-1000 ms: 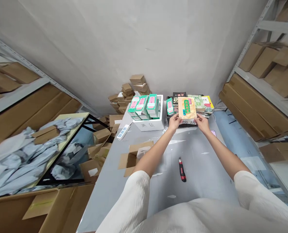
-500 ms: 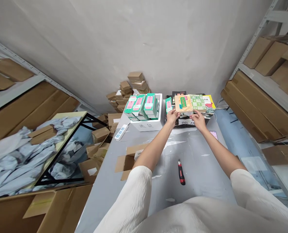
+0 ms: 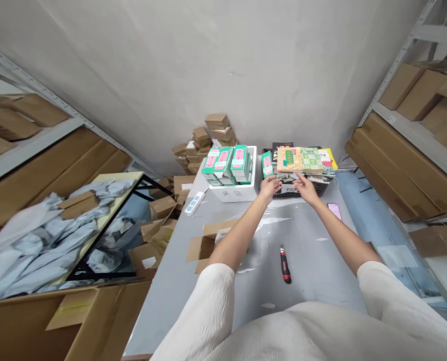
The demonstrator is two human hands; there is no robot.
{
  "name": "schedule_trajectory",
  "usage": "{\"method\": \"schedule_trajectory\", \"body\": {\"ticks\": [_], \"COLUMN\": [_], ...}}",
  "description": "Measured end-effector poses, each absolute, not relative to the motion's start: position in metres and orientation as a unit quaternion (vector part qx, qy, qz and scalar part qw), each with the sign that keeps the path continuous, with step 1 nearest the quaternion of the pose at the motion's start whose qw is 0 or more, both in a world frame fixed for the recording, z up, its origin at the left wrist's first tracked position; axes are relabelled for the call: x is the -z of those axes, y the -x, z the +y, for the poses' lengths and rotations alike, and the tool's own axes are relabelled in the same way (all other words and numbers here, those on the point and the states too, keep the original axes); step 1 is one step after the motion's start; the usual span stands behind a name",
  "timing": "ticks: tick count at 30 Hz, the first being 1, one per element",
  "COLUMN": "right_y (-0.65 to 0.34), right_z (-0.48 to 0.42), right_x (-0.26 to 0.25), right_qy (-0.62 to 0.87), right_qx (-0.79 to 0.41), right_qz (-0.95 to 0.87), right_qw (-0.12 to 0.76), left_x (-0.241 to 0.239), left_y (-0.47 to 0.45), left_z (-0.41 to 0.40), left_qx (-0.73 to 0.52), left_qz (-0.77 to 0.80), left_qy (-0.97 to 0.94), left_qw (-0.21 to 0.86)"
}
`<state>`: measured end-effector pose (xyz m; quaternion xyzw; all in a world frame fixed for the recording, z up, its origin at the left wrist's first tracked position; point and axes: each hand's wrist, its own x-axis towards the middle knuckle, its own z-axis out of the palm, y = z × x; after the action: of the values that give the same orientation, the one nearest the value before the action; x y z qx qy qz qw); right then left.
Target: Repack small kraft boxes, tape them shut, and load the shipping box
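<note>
A tan book with a green label (image 3: 289,161) lies on other books in a black basket (image 3: 317,191) at the back of the table. Just in front of its near edge is my left hand (image 3: 270,187), fingers loosely curved and apart, with nothing visible in it. My right hand (image 3: 306,189) is by the basket's front, its fingers spread and holding nothing. Between my hands a white paper label with handwriting (image 3: 289,188) shows on the basket. A green checkered book (image 3: 311,159) is beside the tan one, and a green-and-pink box (image 3: 267,164) stands at the basket's left.
Left of the basket is a white foam box (image 3: 233,194) of green-and-pink boxes. A power strip (image 3: 194,203), an open carton (image 3: 200,248), a red-and-black screwdriver-like tool (image 3: 285,266) and a phone (image 3: 334,211) lie on the grey table (image 3: 261,291). Shelves with cartons flank both sides.
My hands have let go of the tan book and drawn back slightly toward me. The book now rests on the pile. The view has shifted a little to the left.
</note>
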<state>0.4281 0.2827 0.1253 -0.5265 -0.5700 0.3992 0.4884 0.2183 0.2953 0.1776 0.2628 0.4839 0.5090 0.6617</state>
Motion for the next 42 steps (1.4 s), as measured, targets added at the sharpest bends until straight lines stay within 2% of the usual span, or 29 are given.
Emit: {"method": "schedule_trajectory", "body": {"ticks": [20,34,42], "right_y": [-0.331,-0.182,-0.118], "right_z": [0.153,0.025,0.020], "right_x": [-0.123,-0.084,-0.086], "right_qy": [0.552,0.575,0.541], "right_qx": [-0.397,-0.407,-0.432], "right_qz": [-0.563,-0.538,-0.585], "right_qw": [0.469,0.463,0.423], "left_x": [-0.160,-0.123,-0.119], "left_y": [-0.122,0.034,0.104], "left_z": [0.161,0.036,0.007], "left_qx": [-0.463,-0.435,-0.474], "left_qz": [0.494,0.497,0.518], "left_qy": [-0.340,-0.348,-0.298], "left_qw": [0.653,0.665,0.646]}}
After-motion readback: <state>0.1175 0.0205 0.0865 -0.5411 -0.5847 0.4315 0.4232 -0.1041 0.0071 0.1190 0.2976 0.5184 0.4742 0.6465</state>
